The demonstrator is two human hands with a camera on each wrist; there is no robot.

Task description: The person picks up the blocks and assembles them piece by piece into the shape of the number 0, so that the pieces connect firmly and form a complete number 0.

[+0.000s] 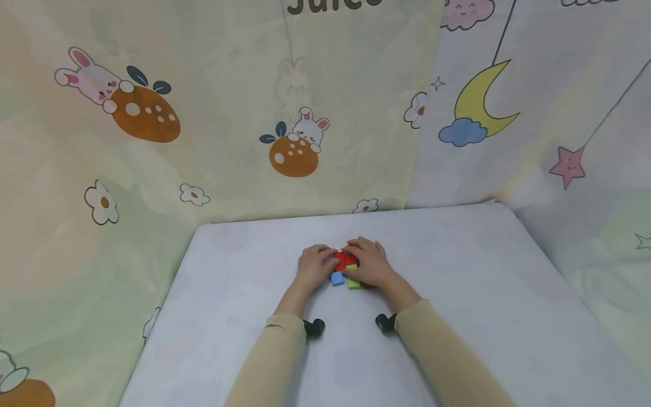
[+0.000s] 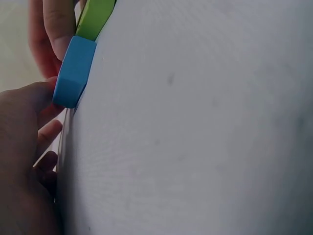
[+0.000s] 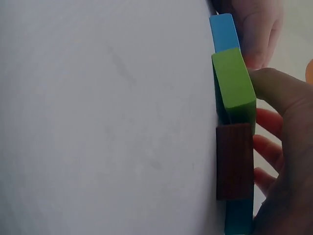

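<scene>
Low on the table, a small cluster of coloured blocks sits between both hands. My left hand [image 1: 313,267] pinches a red block [image 1: 339,262] at the cluster's left side, its thumb behind a blue block [image 1: 337,278]. My right hand [image 1: 372,263] curls round the cluster's right side, fingers at a second red block [image 1: 351,259] and thumb against a light green block [image 1: 354,284]. In the right wrist view, a brown block [image 3: 235,161] stands beside the green one, with a dark teal block [image 3: 239,215] past it. The hands partly hide the cluster.
The white-covered table [image 1: 244,339] extends around the blocks. A cloth backdrop [image 1: 229,113] with printed rabbits, flowers and a moon rises behind and at the sides. A black wrist fitting [image 1: 313,328] sticks out by the left sleeve, another [image 1: 385,323] by the right.
</scene>
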